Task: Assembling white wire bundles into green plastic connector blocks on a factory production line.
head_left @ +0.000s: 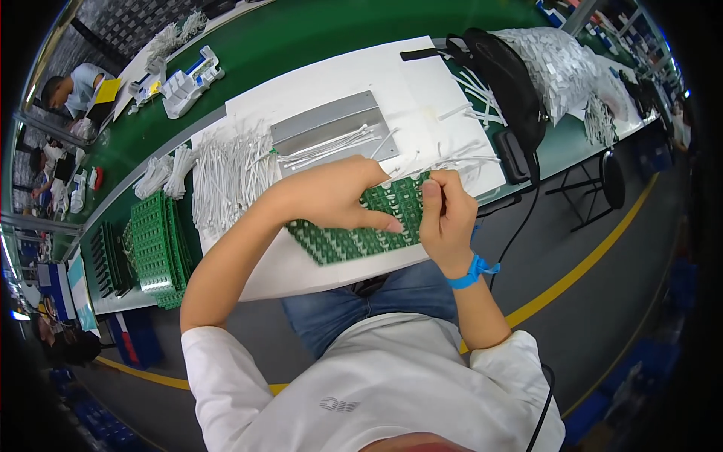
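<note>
A green circuit board panel [339, 242], patterned with rows of small boards, is held tilted over the near edge of the white work surface. My left hand [335, 194] reaches across it from the left, its thumb lying on the panel's face and its fingers at the far edge. At the panel's right end, my right hand [449, 215] is closed on the corner with the thumb on top. A blue wrist strap [473, 273] circles my right wrist. Just beyond my hands is a grey metal fixture [331, 124] with white cables [331, 147] lying along it.
White cable bundles [230, 177] cover the left of the white sheet. Stacked green panels [160, 241] stand farther left, near a black rack [109, 260]. At right lie a black bag [501, 83] and a plastic bag of white parts [557, 64]. A person [75, 87] sits at far left.
</note>
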A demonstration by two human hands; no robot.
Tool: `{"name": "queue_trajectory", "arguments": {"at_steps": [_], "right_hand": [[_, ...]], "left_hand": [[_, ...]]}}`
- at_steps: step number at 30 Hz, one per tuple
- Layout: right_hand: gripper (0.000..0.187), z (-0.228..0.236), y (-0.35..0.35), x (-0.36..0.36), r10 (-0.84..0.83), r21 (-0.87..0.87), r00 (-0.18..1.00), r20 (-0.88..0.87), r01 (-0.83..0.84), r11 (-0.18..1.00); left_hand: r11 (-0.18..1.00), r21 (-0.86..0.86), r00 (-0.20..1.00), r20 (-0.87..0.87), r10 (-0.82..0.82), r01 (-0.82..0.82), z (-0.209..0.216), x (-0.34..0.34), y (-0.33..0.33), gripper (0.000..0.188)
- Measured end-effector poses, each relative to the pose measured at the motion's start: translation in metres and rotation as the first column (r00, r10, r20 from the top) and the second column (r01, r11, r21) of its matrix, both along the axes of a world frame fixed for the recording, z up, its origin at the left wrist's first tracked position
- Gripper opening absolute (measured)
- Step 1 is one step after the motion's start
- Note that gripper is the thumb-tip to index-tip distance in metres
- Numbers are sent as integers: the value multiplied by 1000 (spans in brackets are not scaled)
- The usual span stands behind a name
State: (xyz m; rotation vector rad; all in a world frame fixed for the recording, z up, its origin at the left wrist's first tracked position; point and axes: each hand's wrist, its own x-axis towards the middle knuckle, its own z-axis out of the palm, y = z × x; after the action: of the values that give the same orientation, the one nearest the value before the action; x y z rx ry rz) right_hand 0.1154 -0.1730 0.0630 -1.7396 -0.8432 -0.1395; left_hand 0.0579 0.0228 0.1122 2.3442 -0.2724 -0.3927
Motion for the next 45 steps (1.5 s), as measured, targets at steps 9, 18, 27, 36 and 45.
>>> {"name": "queue_trajectory", "arguments": {"at_steps": [9, 18, 27, 36, 45], "right_hand": [[26, 1, -9, 25, 342, 72, 916, -210, -334, 940], [30, -28, 2, 28, 406, 119, 850, -336, -389, 913], [33, -20, -6, 23, 381, 115, 828, -412, -367, 923], [17, 34, -64, 106, 353, 640, 739, -573, 135, 757], [26, -3, 45, 188, -93, -262, 892, 442, 228, 938]], "left_hand": [[947, -310, 983, -128, -132, 86, 12, 14, -9, 31], [896, -430, 979, -110, -174, 111, -16, 19, -3, 25], [877, -456, 909, -286, -303, 149, -19, 26, 10, 33], [945, -300, 975, -139, -176, 128, 5, 1, 57, 34], [968, -225, 980, -133, -148, 115, 3, 8, 61, 36]]}}
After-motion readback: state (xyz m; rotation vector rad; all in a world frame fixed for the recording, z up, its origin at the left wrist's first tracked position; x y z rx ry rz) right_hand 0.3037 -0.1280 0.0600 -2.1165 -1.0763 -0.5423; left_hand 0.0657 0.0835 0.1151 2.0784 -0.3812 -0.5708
